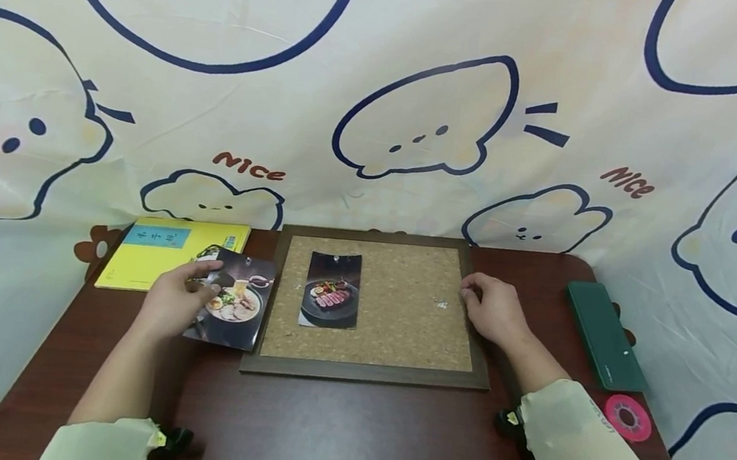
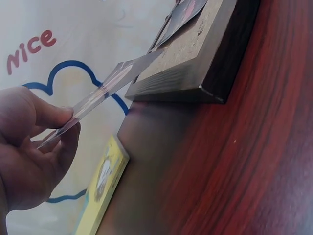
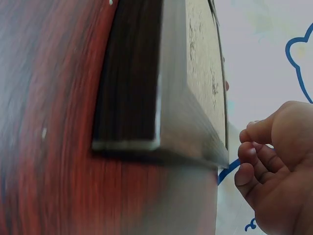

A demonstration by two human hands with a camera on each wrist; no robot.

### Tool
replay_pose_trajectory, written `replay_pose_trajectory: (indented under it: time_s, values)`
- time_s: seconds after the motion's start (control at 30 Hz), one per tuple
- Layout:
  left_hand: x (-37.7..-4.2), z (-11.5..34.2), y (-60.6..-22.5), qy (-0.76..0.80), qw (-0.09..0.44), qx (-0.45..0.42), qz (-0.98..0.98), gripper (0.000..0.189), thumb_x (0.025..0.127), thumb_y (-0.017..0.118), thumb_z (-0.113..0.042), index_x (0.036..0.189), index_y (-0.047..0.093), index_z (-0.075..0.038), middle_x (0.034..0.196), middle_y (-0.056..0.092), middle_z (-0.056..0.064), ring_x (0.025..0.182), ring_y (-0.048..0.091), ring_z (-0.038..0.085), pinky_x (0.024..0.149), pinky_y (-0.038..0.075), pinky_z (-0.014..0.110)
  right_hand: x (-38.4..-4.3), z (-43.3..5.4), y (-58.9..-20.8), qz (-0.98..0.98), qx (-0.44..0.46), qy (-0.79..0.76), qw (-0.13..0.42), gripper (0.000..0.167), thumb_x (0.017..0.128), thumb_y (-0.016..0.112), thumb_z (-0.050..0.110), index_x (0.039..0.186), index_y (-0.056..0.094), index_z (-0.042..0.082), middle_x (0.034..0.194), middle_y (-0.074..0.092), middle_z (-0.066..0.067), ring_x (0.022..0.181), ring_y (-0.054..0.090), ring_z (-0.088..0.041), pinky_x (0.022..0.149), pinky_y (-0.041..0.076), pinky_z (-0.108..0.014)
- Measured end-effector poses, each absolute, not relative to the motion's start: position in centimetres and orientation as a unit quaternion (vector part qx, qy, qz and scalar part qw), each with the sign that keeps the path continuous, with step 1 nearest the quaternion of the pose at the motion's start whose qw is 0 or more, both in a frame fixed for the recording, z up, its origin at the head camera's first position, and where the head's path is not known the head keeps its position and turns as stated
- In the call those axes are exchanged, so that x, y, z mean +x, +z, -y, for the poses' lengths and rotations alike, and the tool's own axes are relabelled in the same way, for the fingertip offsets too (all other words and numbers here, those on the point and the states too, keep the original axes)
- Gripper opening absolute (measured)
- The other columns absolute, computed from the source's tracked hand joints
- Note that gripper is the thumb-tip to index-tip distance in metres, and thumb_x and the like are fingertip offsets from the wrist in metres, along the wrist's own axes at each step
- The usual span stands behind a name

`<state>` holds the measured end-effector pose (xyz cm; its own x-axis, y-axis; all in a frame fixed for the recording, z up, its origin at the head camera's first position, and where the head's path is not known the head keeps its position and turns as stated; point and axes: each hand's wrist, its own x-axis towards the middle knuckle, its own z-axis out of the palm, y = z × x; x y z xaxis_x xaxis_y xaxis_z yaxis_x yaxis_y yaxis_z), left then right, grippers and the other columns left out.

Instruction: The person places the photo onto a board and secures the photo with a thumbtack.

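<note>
My left hand [image 1: 176, 302] pinches a dark photo of a noodle bowl [image 1: 236, 310] by its left side, thumb on top and fingers beneath. The photo is raised and tilted in the left wrist view, its far end overlapping the left edge of the framed cork board [image 1: 401, 303]. A photo of sliced steak [image 1: 331, 294] lies on the board's left part, with a small clear pin at its top. My right hand [image 1: 495, 307] is at the board's right edge, its fingers curled and thumb against index finger [image 3: 248, 151]; no object shows clearly between them.
A yellow book [image 1: 136, 263] lies at the back left, partly behind the photo. On the right are a green box [image 1: 606, 336] and a pink ring-shaped case [image 1: 628, 418]. A small shiny bit [image 1: 442, 305] sits on the cork. A patterned cloth wall [image 1: 414, 197] surrounds the table.
</note>
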<state>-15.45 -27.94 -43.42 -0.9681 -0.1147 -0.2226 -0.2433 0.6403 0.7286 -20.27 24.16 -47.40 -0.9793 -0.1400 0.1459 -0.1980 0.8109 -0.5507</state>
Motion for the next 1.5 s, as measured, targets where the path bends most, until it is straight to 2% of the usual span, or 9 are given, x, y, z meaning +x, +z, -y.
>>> replay_pose_trajectory:
  time_s: [0.13, 0.4, 0.63, 0.9, 1.13, 1.5]
  values:
    - [-15.7, 27.4, -43.6, 0.417, 0.072, -0.095, -0.901, 0.05, 0.105, 0.059, -0.02, 0.154, 0.051, -0.019, 0.153, 0.048, 0.022, 0.112, 0.056, 0.038, 0.071, 0.052, 0.033, -20.4, -23.4, -47.5, 0.947, 0.093, 0.304, 0.056, 0.018, 0.103, 0.062, 0.013, 0.113, 0.073, 0.003, 0.109, 0.073, -0.015, 0.095, 0.067, -0.029, 0.084, 0.054, -0.05]
    - [-16.6, 25.4, -43.7, 0.437, 0.064, -0.082, -0.893, 0.048, 0.103, 0.061, -0.018, 0.151, 0.055, -0.018, 0.154, 0.047, 0.021, 0.121, 0.055, 0.041, 0.083, 0.052, 0.036, -20.6, -22.3, -47.4, 0.941, 0.096, 0.316, 0.072, 0.017, 0.102, 0.063, 0.011, 0.112, 0.074, 0.004, 0.111, 0.074, -0.014, 0.096, 0.068, -0.029, 0.085, 0.054, -0.049]
    - [-17.3, 23.5, -43.8, 0.469, 0.058, -0.058, -0.879, 0.045, 0.103, 0.061, -0.014, 0.148, 0.058, -0.015, 0.154, 0.047, 0.02, 0.125, 0.048, 0.038, 0.089, 0.048, 0.039, -21.0, -21.5, -47.4, 0.94, 0.101, 0.317, 0.078, 0.014, 0.101, 0.064, 0.011, 0.109, 0.075, 0.006, 0.104, 0.075, -0.011, 0.085, 0.065, -0.025, 0.078, 0.054, -0.046]
    - [-18.4, 21.7, -44.4, 0.483, 0.058, -0.046, -0.873, 0.043, 0.101, 0.064, -0.014, 0.144, 0.061, -0.013, 0.14, 0.056, 0.017, 0.114, 0.052, 0.034, 0.083, 0.049, 0.038, -21.5, -19.7, -47.3, 0.935, 0.101, 0.335, 0.065, 0.016, 0.102, 0.063, 0.012, 0.111, 0.075, 0.008, 0.106, 0.075, -0.009, 0.09, 0.066, -0.023, 0.082, 0.055, -0.045]
    - [-19.5, 19.5, -44.9, 0.496, 0.055, -0.042, -0.865, 0.042, 0.1, 0.066, -0.013, 0.141, 0.063, -0.014, 0.135, 0.06, 0.015, 0.114, 0.056, 0.032, 0.086, 0.051, 0.041, -21.7, -18.6, -47.3, 0.93, 0.095, 0.35, 0.063, 0.015, 0.1, 0.064, 0.013, 0.109, 0.075, 0.009, 0.104, 0.075, -0.008, 0.09, 0.066, -0.023, 0.082, 0.055, -0.044]
    - [-20.1, 16.5, -45.6, 0.512, 0.061, -0.005, -0.857, 0.042, 0.098, 0.069, -0.012, 0.14, 0.064, -0.012, 0.136, 0.061, 0.016, 0.103, 0.064, 0.029, 0.073, 0.053, 0.035, -22.3, -17.3, -46.8, 0.929, 0.101, 0.352, 0.059, 0.015, 0.101, 0.065, 0.014, 0.11, 0.076, 0.011, 0.106, 0.076, -0.006, 0.094, 0.069, -0.022, 0.083, 0.056, -0.041]
